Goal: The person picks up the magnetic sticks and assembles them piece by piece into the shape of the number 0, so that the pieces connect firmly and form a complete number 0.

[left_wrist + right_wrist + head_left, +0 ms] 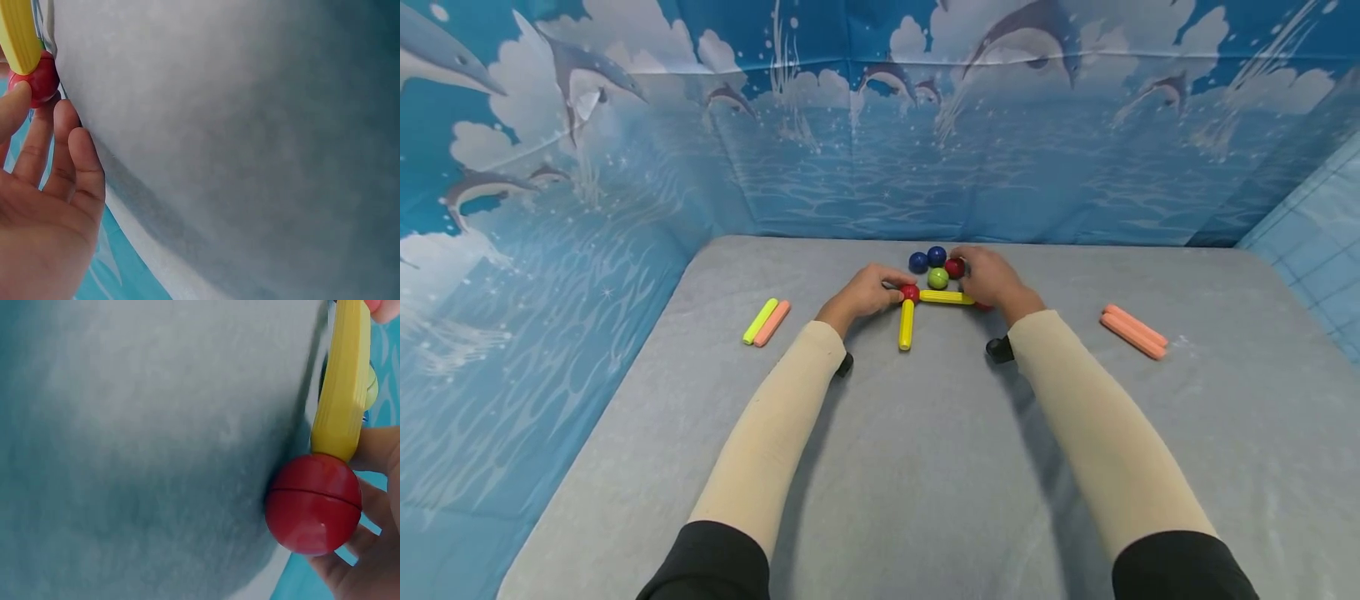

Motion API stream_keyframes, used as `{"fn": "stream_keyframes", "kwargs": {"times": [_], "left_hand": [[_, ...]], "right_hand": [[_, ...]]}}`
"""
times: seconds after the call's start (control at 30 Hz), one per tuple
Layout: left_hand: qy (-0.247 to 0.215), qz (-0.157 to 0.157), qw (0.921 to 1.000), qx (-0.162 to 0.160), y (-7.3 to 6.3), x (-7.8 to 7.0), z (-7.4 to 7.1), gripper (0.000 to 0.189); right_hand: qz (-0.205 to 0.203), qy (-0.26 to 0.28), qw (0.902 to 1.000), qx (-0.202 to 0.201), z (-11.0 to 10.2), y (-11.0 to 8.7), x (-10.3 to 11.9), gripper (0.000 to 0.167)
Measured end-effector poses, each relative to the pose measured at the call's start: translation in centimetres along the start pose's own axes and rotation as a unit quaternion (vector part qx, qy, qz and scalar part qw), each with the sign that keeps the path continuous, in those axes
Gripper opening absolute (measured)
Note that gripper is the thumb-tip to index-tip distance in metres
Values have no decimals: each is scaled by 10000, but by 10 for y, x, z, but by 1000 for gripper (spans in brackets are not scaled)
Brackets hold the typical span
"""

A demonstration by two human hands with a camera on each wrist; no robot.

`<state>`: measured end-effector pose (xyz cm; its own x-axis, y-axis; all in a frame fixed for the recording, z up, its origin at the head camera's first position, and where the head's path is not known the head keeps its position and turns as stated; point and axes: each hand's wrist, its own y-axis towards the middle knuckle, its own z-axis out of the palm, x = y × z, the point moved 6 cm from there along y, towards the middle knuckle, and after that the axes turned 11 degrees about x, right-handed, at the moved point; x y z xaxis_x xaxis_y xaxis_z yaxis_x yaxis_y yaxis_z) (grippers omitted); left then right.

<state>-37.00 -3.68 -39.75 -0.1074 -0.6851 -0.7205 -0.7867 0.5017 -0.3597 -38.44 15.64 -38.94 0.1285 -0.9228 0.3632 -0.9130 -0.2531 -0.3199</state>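
My left hand pinches a red ball between thumb and fingers; the left wrist view shows the thumb pressed on it. Two yellow sticks meet at this ball: one yellow stick points toward me, the other yellow stick runs right. At its right end sits a second red ball, partly covered by my right hand in the head view. Beyond the stick, that hand's fingers curl at a loose dark red ball; their contact is partly hidden.
A green ball and two blue balls cluster beside the dark red one near the table's far edge. A lime stick and an orange stick lie left; orange sticks lie right. A dolphin-print curtain hangs behind the grey table cover.
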Motion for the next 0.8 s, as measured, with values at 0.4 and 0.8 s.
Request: {"fn": "stream_keyframes", "kwargs": {"times": [0.4, 0.8], "left_hand": [[17, 35, 10000, -30, -2, 0, -1, 37], [23, -39, 10000, -38, 0, 1, 0, 36]], "right_hand": [[501, 715, 9948, -530, 1, -1, -9, 36], [251, 846, 9937, -694, -5, -6, -11, 45]]}}
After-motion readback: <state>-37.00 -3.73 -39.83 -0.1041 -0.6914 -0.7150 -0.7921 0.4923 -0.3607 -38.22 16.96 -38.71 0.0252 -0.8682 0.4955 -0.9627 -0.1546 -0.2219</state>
